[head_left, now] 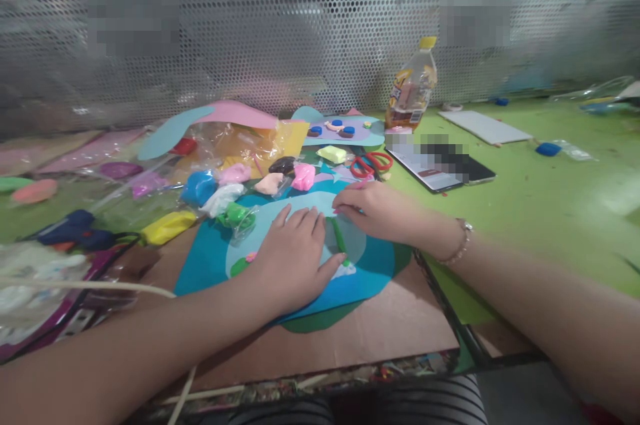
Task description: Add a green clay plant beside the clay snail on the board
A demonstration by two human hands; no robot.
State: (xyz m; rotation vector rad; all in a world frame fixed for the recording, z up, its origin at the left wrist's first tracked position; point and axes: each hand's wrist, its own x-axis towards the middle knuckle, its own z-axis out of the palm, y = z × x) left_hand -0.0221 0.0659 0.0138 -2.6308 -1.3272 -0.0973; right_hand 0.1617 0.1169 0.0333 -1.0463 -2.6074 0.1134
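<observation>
My left hand [293, 261] lies flat with fingers spread on a light blue paper shape [300, 201], which sits on a darker blue sheet [203, 261]. My right hand [375, 208] has its fingertips pinched together at the top of a thin green clay strip [339, 235]. A small bit of pink clay [336, 211] shows at those fingertips. White clay [346, 270] is at the strip's lower end, by my left thumb. A green clay piece [241, 266] with a pink bit on it lies left of my left hand.
Bagged clay lumps, such as blue [199, 187], yellow [169, 228] and green [237, 216], lie behind and left. Red-handled scissors [370, 165], a phone [425, 165] and a drink bottle [413, 91] stand or lie beyond my right hand. A cable [115, 286] crosses at left.
</observation>
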